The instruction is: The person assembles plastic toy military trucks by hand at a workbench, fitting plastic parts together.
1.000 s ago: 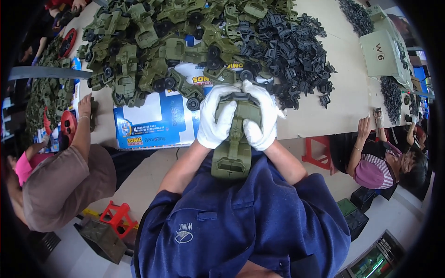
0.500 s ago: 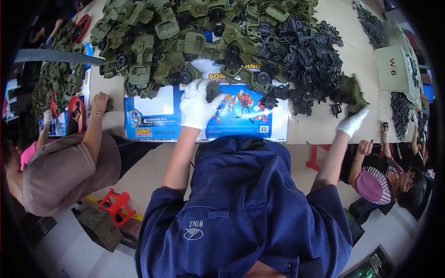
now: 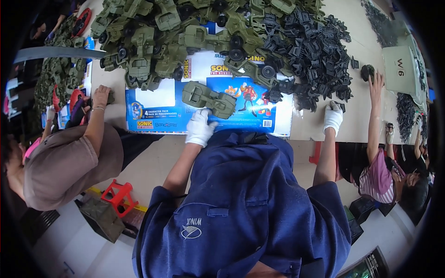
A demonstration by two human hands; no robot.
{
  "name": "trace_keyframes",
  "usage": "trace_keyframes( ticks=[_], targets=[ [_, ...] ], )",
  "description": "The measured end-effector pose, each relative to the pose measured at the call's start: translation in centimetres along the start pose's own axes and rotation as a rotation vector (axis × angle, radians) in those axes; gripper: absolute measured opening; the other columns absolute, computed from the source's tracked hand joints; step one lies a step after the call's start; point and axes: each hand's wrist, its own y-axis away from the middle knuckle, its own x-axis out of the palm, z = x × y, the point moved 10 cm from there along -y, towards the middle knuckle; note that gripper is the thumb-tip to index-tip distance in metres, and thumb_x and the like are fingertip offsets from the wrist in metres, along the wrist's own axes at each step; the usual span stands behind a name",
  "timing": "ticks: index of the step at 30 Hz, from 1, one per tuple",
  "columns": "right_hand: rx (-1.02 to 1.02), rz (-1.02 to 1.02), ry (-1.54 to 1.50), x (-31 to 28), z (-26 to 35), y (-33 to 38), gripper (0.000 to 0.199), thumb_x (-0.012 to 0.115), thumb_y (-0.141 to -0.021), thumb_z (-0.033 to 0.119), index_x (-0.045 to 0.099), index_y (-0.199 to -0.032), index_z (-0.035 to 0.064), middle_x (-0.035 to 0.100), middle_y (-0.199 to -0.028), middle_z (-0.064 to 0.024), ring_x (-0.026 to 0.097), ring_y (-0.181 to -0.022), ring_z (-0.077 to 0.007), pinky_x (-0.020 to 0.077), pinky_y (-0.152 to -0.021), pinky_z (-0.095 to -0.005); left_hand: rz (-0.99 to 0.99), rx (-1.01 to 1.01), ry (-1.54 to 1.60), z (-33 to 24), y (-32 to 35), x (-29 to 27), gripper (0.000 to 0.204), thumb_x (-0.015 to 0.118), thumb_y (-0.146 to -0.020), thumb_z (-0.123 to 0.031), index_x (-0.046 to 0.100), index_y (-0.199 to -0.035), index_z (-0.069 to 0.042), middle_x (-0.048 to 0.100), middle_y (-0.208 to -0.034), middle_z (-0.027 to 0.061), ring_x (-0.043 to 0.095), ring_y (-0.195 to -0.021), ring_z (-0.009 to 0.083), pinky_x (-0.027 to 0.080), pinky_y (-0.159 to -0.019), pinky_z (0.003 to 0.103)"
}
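My left hand point(image 3: 201, 129), in a white glove, grips the near end of an olive-green toy jeep body point(image 3: 208, 98). The jeep hangs over a blue printed card sheet point(image 3: 194, 121) lying at the table's front edge. Over to the right, my gloved right hand point(image 3: 333, 118) has its fingers closed at a small black plastic part point(image 3: 342, 107), partly hidden by them. Just beyond it spreads a heap of black plastic parts point(image 3: 310, 51). A large pile of green toy jeeps point(image 3: 157, 37), some with black wheels, fills the far side of the table.
At right, a co-worker's hand point(image 3: 376, 83) reaches to a dark green piece point(image 3: 367, 72) beside a pale bin point(image 3: 401, 69). Another co-worker's hand point(image 3: 102, 95) rests on the table at left. A grey bar point(image 3: 60, 53) juts in, and a red stool point(image 3: 119, 198) stands on the floor.
My left hand has drawn back toward me with a green jeep. My right hand has let go of a green piece at the right and moved left to the black parts. The right co-worker's arm has reached forward.
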Motion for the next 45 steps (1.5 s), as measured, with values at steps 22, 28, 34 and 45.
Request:
trace_keyframes(
  ticks=[22, 28, 34, 45],
  targets=[
    [0.303, -0.311, -0.321, -3.6, 0.9, 2.4, 0.048, 0.077, -0.079, 0.027, 0.066, -0.117, -0.0005, 0.066, -0.116, -0.0193, 0.064, -0.103, -0.0322, 0.0476, -0.092, -0.0377, 0.309, 0.086, 0.109, -5.6, -5.9, 2.1, 0.088, 0.088, -0.065, -0.035, 0.044, -0.138, -0.012, 0.058, -0.126, 0.0159, 0.057, -0.117, 0.0318, 0.047, -0.099, 0.038],
    [0.246, -0.303, -0.621, -7.4, 3.6, 3.6, 0.029, 0.075, -0.081, 0.004, 0.066, -0.108, -0.0029, 0.068, -0.094, -0.0093, 0.064, -0.079, -0.0165, 0.0527, -0.074, -0.0310, 0.393, -0.013, 0.548, -7.7, -5.1, -0.5, 0.092, 0.086, -0.074, -0.023, 0.033, -0.147, -0.006, 0.058, -0.132, 0.0122, 0.057, -0.119, 0.0200, 0.044, -0.102, 0.032],
    [-0.330, 0.113, -0.885, -8.9, 22.5, 9.1, 0.044, 0.069, -0.082, 0.001, 0.061, -0.125, 0.0009, 0.061, -0.130, -0.0132, 0.060, -0.117, -0.0222, 0.0446, -0.103, -0.0314, 0.598, 0.090, 0.601, -14.1, -4.3, -4.9, 0.092, 0.086, -0.073, -0.028, 0.035, -0.146, -0.002, 0.058, -0.132, 0.0122, 0.055, -0.120, 0.0198, 0.042, -0.103, 0.033],
    [-0.308, 1.080, -1.507, -6.2, 31.0, 14.5, 0.041, 0.062, -0.084, -0.005, 0.057, -0.125, 0.0003, 0.059, -0.129, -0.0174, 0.059, -0.115, -0.0231, 0.0520, -0.084, -0.0293, 0.813, 0.030, 0.904, -15.7, -1.7, -4.3, 0.078, 0.083, -0.077, -0.017, 0.043, -0.141, 0.003, 0.059, -0.129, 0.0101, 0.054, -0.118, 0.0147, 0.042, -0.103, 0.030]
  ],
)
